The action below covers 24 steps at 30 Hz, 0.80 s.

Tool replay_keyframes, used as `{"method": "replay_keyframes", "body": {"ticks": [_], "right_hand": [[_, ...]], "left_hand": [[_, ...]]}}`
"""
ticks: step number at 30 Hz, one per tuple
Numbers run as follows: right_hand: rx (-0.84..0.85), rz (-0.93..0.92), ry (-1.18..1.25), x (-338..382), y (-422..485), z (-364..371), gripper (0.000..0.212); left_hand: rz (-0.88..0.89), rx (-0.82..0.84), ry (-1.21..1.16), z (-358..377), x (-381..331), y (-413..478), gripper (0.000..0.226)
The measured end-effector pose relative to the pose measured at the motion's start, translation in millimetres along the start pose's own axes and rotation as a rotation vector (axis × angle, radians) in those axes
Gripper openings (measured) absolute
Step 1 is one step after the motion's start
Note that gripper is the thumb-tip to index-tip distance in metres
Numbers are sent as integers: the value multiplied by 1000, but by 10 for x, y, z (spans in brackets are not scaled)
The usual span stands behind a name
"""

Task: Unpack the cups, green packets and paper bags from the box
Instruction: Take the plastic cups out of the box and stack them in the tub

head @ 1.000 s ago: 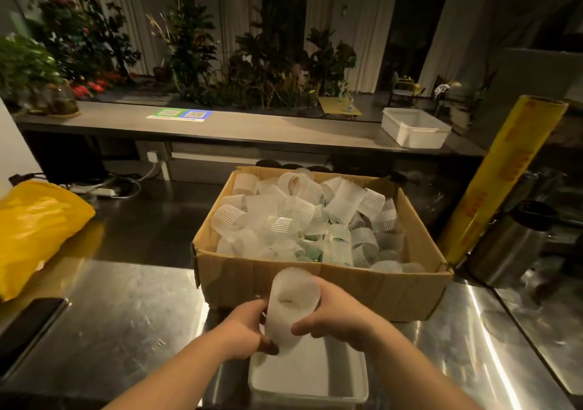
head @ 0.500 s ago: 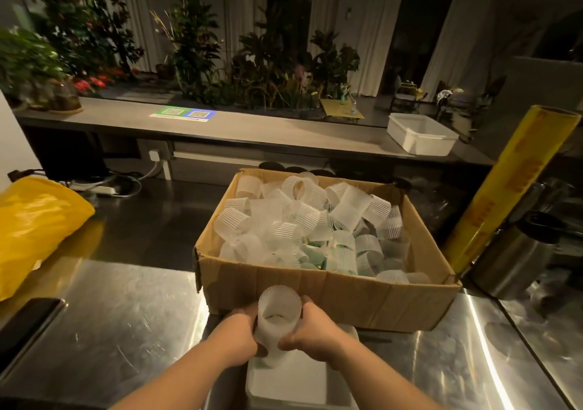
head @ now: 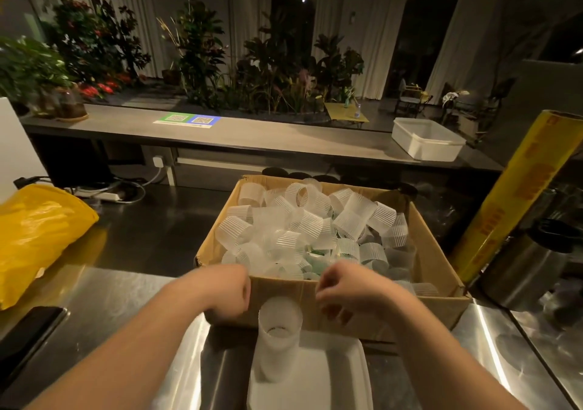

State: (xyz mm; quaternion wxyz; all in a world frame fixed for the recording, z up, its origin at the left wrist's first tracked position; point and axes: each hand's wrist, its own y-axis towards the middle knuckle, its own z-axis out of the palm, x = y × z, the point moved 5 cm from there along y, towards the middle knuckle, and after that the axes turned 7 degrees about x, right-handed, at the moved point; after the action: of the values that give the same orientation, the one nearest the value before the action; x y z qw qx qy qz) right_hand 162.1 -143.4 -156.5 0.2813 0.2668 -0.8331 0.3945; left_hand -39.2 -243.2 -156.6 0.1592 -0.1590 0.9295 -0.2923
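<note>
A cardboard box stands on the steel counter, filled with several frosted ribbed plastic cups. Green packets show between the cups near the box's front. A stack of frosted cups stands upright in a white tray just in front of the box, with neither hand touching it. My left hand hovers at the box's front left edge, fingers loosely curled and holding nothing. My right hand is at the front edge to the right, also holding nothing. No paper bags are visible.
A yellow plastic bag lies at the left, with a black phone in front of it. A yellow film roll leans right of the box beside a steel canister. A white tub sits on the far counter.
Both hands lowered the cup stack into the white tray and let go of it. They have since risen to the box's front edge.
</note>
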Motion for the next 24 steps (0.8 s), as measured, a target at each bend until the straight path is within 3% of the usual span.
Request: {"method": "replay_keyframes", "body": {"ticks": [3, 5, 8, 10, 12, 14, 17, 20, 24], "right_hand": [[-321, -115, -73, 312, 76, -322, 12], [-474, -98, -92, 342, 312, -326, 21], [-536, -37, -40, 256, 674, -157, 45], [-576, -68, -171, 268, 830, -110, 65], [-511, -150, -271, 348, 948, -59, 78], [-466, -155, -338, 386, 1015, -30, 79], [-501, -147, -253, 320, 1037, -65, 78], [-458, -175, -181, 234, 1004, -138, 80], [-509, -272, 193, -73, 856, -392, 64]], "left_hand": [[-2, -380, -127, -490, -28, -39, 11], [-95, -501, -117, -548, 8, 60, 28], [-226, -475, -58, -311, 26, 314, 48], [-269, -524, -105, -173, 25, 412, 54], [-278, -606, -136, -126, 13, 476, 49], [-259, -708, -132, -135, -12, 456, 31], [-137, -866, -298, -143, 7, 419, 12], [94, -952, -592, -230, 19, 404, 17], [412, -725, -1137, -356, -155, 490, 9]]}}
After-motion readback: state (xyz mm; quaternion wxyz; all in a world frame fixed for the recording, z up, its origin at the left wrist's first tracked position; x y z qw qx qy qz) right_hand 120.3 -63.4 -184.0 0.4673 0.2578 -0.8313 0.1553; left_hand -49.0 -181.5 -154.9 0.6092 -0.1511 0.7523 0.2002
